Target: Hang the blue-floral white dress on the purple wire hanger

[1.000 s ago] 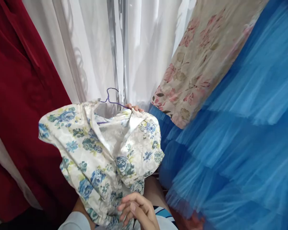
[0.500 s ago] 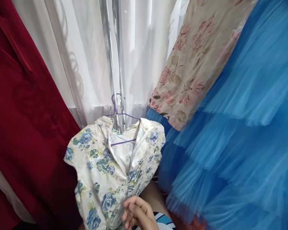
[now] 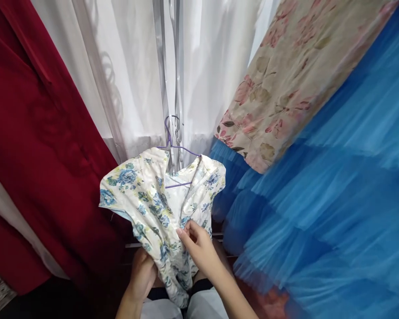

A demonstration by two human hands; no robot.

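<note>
A white sleeveless or cap-sleeved top [image 3: 153,195] with blue flowers and a V-shaped front opening hangs on a purple wire hanger [image 3: 185,149]. My right hand [image 3: 197,241] pinches its front edge, just under the V, between thumb and fingers. Down at the lower left side of the top, my left hand [image 3: 142,271] is closed on the cloth, its fingertips hidden behind the fabric. The garment's lower end bunches and droops between my knees.
Red cloth [image 3: 53,133] hangs at the left. Behind the hanger are white curtains [image 3: 136,79] and thin metal poles [image 3: 168,66]. To the right hang a beige garment with pink flowers [image 3: 279,88] and a layered blue tulle skirt [image 3: 335,199].
My left hand has come into view at the top's lower left side. The right hand has moved up to the front edge. The lower cloth is now gathered narrower.
</note>
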